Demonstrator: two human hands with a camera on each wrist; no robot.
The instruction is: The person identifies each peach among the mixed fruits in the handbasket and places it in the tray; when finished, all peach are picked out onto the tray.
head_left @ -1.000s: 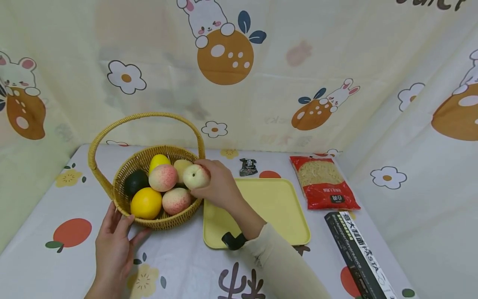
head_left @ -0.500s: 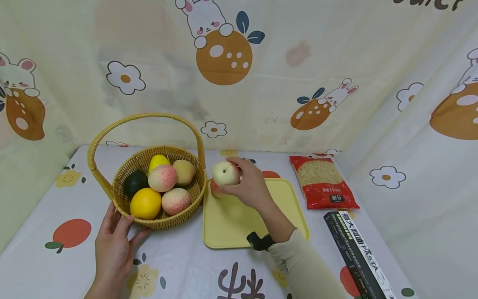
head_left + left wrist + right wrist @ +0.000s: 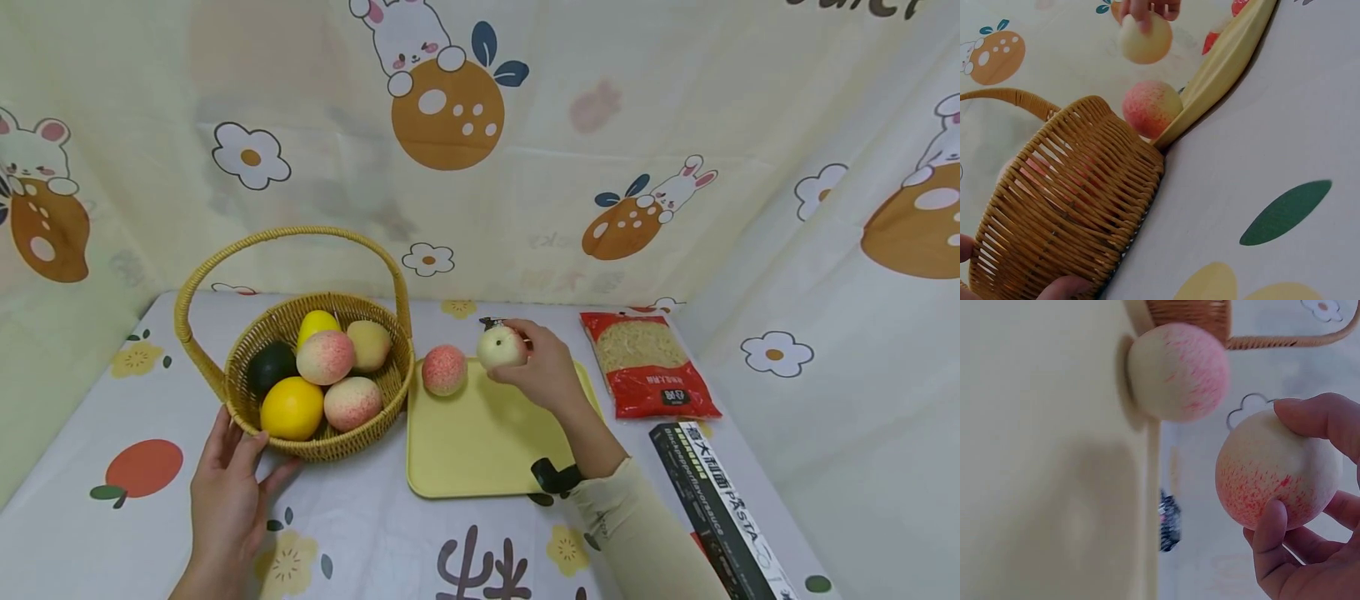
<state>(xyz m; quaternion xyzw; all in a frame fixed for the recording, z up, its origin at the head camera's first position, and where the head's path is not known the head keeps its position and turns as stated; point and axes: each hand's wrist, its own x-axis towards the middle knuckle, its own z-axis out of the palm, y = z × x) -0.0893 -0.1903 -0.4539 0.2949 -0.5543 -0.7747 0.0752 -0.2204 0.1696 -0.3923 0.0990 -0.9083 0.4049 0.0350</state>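
My right hand (image 3: 543,367) holds a pale peach (image 3: 501,347) with a red blush above the back of the yellow tray (image 3: 480,458). The right wrist view shows the thumb and fingers around this peach (image 3: 1279,472), a gap between it and the tray surface. A pinker peach (image 3: 445,370) rests at the tray's back left corner. My left hand (image 3: 232,492) grips the near left side of the wicker basket (image 3: 330,450), fingers at the rim and thumb lower on the wall. Inside the basket are two blushed peaches (image 3: 352,404), an orange-yellow fruit (image 3: 292,408), and several other fruits.
A red bag of noodles (image 3: 648,367) lies right of the tray, with a black pasta box (image 3: 720,508) in front of it. Behind the tray is a small black packet (image 3: 1170,522). The basket's tall handle (image 3: 292,232) arches over the fruit. A patterned curtain hangs behind the table.
My right hand has lifted the pale peach out of the basket and carried it right, over the tray. The peach on the tray has come into view. My left hand stays at the basket.
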